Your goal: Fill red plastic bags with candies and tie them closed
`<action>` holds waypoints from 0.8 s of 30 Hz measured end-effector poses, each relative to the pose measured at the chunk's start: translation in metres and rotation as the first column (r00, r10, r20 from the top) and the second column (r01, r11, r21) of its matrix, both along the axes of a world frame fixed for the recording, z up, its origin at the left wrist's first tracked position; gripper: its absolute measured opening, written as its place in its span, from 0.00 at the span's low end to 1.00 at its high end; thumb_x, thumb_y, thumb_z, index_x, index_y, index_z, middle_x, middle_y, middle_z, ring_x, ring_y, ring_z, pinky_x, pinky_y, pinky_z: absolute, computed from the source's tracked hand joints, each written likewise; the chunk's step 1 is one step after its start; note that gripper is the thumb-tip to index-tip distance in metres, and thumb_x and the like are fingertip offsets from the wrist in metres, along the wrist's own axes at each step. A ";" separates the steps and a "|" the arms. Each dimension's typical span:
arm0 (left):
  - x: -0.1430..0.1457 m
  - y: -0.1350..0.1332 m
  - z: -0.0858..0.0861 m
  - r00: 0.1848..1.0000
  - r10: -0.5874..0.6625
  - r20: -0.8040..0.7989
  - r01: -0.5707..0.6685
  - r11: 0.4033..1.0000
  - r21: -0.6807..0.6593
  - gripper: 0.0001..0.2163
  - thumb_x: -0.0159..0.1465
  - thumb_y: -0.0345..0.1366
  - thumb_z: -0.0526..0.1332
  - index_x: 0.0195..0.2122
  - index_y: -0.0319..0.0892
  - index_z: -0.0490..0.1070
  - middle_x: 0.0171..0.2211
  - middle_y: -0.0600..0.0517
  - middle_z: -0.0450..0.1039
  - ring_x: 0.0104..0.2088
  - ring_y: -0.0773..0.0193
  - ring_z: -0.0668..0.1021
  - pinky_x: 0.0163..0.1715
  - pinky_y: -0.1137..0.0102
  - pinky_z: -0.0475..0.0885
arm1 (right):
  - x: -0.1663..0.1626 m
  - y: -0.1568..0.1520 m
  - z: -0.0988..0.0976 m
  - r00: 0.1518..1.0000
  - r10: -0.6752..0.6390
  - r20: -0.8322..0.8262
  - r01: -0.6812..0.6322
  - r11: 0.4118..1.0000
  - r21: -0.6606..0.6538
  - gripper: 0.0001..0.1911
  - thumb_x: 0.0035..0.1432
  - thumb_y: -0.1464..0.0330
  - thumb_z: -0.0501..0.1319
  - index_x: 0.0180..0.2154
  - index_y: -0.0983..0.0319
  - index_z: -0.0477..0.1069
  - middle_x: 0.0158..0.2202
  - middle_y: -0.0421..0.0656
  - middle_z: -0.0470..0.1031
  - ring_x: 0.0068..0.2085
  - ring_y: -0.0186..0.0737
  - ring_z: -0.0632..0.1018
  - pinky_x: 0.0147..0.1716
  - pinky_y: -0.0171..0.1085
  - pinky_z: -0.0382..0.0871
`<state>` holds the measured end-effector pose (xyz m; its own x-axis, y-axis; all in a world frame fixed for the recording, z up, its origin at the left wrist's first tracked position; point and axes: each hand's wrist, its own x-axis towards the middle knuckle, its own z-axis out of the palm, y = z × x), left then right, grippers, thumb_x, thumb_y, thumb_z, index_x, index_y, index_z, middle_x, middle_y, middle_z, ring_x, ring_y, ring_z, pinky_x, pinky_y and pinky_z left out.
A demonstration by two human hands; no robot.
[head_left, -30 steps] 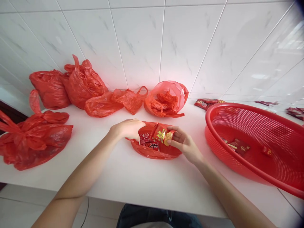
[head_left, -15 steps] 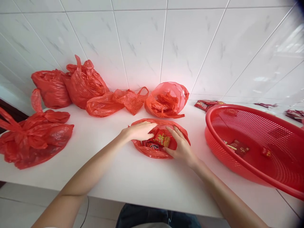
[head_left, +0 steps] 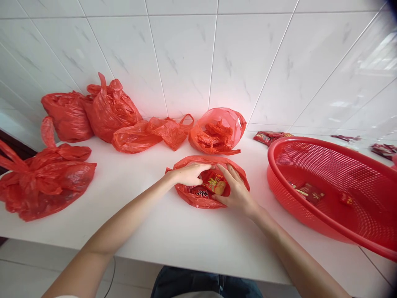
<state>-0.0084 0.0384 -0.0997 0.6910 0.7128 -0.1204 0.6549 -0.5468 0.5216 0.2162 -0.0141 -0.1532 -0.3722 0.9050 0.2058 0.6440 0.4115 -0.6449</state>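
A small red plastic bag [head_left: 198, 200] lies open on the white counter [head_left: 173, 231] in front of me. Inside it are red snack packets, one with gold lettering and a biscuit picture [head_left: 215, 184]. My left hand [head_left: 187, 174] curls over the bag's left rim, with its fingers bent into the opening and gripping the plastic. My right hand [head_left: 237, 192] rests on the bag's right side. Its fingers are stretched out along the rim next to the packets, and its thumb lies below them.
Several knotted red bags [head_left: 46, 182] [head_left: 108, 107] [head_left: 139, 134] sit at the left and along the tiled wall, and an open one [head_left: 218, 130] lies behind the small bag. A big red mesh basket [head_left: 335, 190] with a few packets stands at the right. Loose packets [head_left: 269, 135] lie behind it.
My right hand carried the gold-lettered packet down into the small bag and let it go. Both hands then settled on the bag's rim.
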 end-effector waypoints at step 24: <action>-0.026 -0.029 0.068 0.971 0.086 -0.223 -0.077 0.996 0.050 0.32 0.53 0.33 0.63 0.61 0.55 0.65 0.60 0.52 0.70 0.56 0.52 0.74 0.46 0.68 0.69 | 0.031 0.003 0.043 0.999 -0.009 0.047 -0.001 0.981 0.195 0.40 0.56 0.73 0.59 0.68 0.51 0.53 0.64 0.48 0.62 0.65 0.54 0.65 0.59 0.52 0.67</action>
